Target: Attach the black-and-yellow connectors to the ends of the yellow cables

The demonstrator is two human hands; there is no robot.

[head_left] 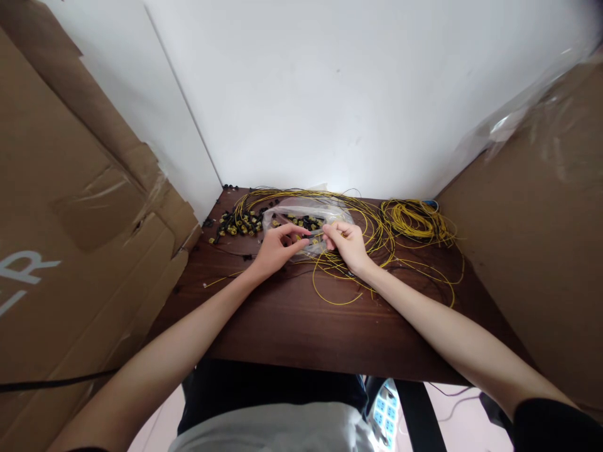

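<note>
My left hand and my right hand meet over the far middle of a dark wooden table. Between their fingertips they pinch a small dark connector piece joined to a thin yellow cable. Just behind the hands lies a clear plastic bag holding several black and yellow connectors. Loose loops of yellow cable spread under and around my right hand.
A heap of black and yellow connectors lies at the far left. A coiled bundle of yellow cable sits at the far right. Cardboard boxes flank the table; a white wall is behind. A power strip lies on the floor.
</note>
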